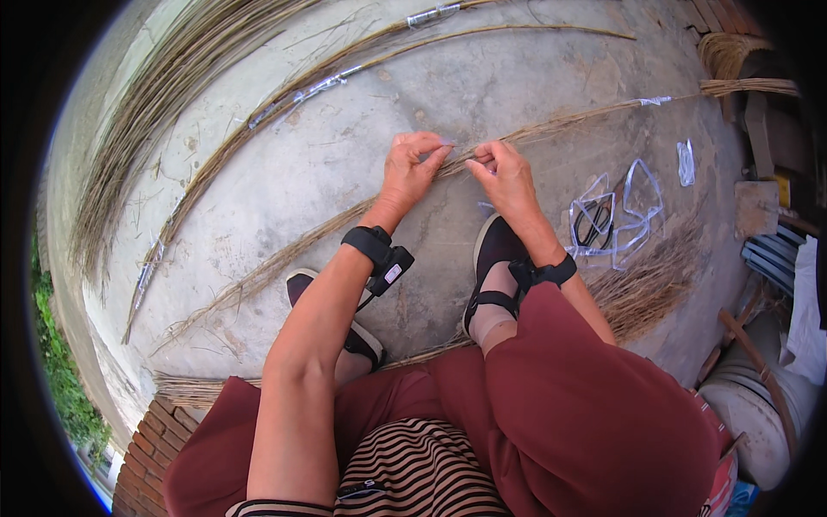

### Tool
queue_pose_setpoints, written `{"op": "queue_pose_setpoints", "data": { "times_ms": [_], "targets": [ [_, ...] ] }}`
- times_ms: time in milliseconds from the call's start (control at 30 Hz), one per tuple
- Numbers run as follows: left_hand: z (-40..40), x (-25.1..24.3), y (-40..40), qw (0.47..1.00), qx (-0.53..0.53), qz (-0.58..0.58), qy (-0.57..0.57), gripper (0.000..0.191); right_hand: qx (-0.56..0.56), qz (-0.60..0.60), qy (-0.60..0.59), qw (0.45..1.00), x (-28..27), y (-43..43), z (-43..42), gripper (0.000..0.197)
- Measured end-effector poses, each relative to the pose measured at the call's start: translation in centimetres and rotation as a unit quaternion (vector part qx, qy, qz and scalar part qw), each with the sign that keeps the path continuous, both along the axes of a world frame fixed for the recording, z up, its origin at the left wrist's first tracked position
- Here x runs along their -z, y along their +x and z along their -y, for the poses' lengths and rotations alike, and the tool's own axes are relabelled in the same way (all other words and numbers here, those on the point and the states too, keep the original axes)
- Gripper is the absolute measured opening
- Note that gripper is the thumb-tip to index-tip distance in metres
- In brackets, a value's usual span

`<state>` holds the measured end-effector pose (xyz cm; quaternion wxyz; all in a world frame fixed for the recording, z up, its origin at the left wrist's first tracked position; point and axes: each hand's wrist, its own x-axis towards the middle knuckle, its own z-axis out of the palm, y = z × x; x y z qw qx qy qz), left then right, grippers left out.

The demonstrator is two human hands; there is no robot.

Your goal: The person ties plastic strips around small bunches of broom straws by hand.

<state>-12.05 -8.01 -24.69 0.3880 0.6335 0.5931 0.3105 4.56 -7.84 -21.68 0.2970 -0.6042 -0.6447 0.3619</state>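
A long thin bundle of dry plant stalks (pixel 336 223) lies across the concrete floor before me, passing beneath both hands. My left hand (pixel 412 167) has its thumb and forefinger pinched together over the bundle's middle, with a glint of clear plastic strip (pixel 446 140) at the fingertips. Just to the right, my right hand (pixel 507 173) bends its fingers against the thumb; a bit of plastic shows there too. The part between the fingertips is small and hard to make out. Farther right, a clear plastic wrap (pixel 656 101) circles the bundle's thin end.
Longer bundles with plastic wraps (pixel 316 89) and a thick sheaf of stalks (pixel 174 97) lie at left. To the right are looped plastic strips (pixel 636 213) over black-handled scissors (pixel 596 223), a folded strip (pixel 685 163) and brushy stalks (pixel 646 284). Buckets (pixel 743 420) stand lower right.
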Motion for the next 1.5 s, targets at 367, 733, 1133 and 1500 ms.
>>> {"op": "queue_pose_setpoints", "data": {
  "times_ms": [367, 733, 1133, 1500],
  "targets": [
    [-0.6, 1.0, -0.5, 0.975, -0.067, 0.192, -0.09, 0.016, -0.005, 0.101, 0.013, 0.995, -1.3, -0.4, 1.4, 0.025],
    [-0.4, 0.3, 0.7, 0.913, -0.049, 0.345, -0.213, 0.018, -0.029, -0.239, -0.338, 0.91, -0.3, -0.4, -2.1, 0.011],
    [-0.6, -0.2, 1.6, 0.982, 0.101, 0.159, -0.026, 0.021, -0.023, -0.31, -0.263, 0.914, -0.2, 0.1, -3.6, 0.012],
    [-1.6, 0.2, 0.5, 0.924, 0.05, 0.284, -0.25, 0.024, -0.004, -0.169, -0.225, 0.96, -0.8, 1.1, -2.8, 0.023]
  ]
}}
